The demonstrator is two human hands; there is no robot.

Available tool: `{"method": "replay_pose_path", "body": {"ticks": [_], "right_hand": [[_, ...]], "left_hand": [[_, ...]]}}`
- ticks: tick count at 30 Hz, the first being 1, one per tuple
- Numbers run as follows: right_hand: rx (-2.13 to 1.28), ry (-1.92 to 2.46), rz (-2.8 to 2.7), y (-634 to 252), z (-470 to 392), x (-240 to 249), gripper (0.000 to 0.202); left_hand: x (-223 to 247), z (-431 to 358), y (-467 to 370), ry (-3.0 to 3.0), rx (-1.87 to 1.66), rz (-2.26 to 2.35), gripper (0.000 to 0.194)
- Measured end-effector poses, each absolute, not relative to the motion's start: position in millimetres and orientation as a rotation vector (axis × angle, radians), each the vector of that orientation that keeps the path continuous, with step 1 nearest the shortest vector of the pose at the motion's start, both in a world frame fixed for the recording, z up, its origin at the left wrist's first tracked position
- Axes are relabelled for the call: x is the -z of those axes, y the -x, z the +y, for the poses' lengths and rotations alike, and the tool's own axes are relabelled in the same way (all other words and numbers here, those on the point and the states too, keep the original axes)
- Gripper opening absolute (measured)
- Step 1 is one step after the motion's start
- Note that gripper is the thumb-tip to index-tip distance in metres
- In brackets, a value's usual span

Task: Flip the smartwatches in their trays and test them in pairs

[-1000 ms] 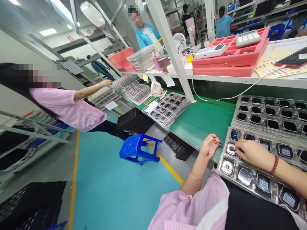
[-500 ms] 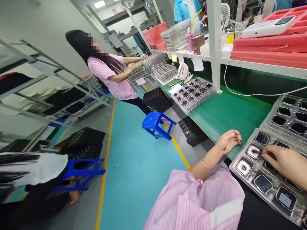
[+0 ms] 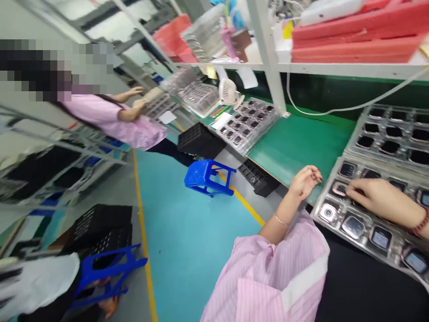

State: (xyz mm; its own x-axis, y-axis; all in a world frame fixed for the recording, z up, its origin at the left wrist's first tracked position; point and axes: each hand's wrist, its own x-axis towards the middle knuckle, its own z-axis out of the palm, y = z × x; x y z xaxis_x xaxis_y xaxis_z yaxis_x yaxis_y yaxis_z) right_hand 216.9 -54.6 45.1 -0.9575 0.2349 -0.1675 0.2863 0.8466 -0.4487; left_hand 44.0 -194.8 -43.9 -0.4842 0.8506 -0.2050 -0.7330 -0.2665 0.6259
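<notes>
My left hand [image 3: 304, 182], its fingers curled in with no object visible in them, hovers by the green table's edge, left of the clear plastic tray [image 3: 360, 235]. At that tray's left side, the bent fingers of my right hand [image 3: 378, 197] close on the edge of a pink-rimmed watch case [image 3: 340, 188] in its compartment. Just below sits another watch case [image 3: 328, 212] with a round pale centre. Dark-screened watches [image 3: 381, 238] fill nearby compartments, and my right hand covers part of the tray.
Behind lies a second watch tray [image 3: 390, 134]. Further left on the green table [image 3: 301, 143] are a tray stack [image 3: 250, 120] and a small fan [image 3: 229, 92]. A white post [image 3: 268, 58] carries a shelf. A blue stool [image 3: 208, 176] and another person [image 3: 110, 116] are to the left.
The view has shifted, so the tray and both hands appear further left and slightly higher. My right hand's fingers remain at the same watch case. My left hand stays curled.
</notes>
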Motion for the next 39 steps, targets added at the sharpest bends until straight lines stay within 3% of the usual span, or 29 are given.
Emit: {"method": "replay_pose_path", "body": {"ticks": [3,8,15,26,30,39], "right_hand": [[0.98,-0.466,2.832,-213,-49,-56,0.035],[0.804,-0.598,2.918,-212,-39,-50,0.031],[0.891,-0.647,2.872,-211,-40,-48,0.042],[0.629,-0.731,2.981,-206,-49,-43,0.022],[0.558,-0.524,3.048,-213,-83,-46,0.023],[0.653,-0.289,2.857,-227,-137,-33,0.019]], "left_hand": [[41,-196,-43,-0.195,-1.916,0.88,0.012],[44,-195,-40,-0.2,-1.907,0.931,0.01],[49,-197,-38,-0.269,-1.935,0.869,0.005],[46,-196,-39,-0.26,-1.91,0.98,0.01],[46,-196,-40,-0.261,-1.926,0.96,0.008],[43,-195,-41,-0.22,-1.941,0.808,0.03]]}}
